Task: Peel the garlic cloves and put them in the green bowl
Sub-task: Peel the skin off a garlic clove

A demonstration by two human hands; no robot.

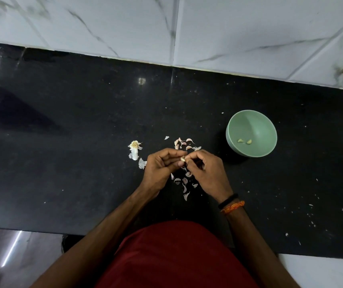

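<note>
green bowl on the black desk holds two peeled cloves, so early days. left hand and right hand both pinch one clove between them, just left of the bowl, skin half off by the look. unpeeled cloves sit behind the hands, skins under them. several left to do.

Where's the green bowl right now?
In the head view, the green bowl sits on the black counter, right of both hands, just beyond the right hand.
</note>
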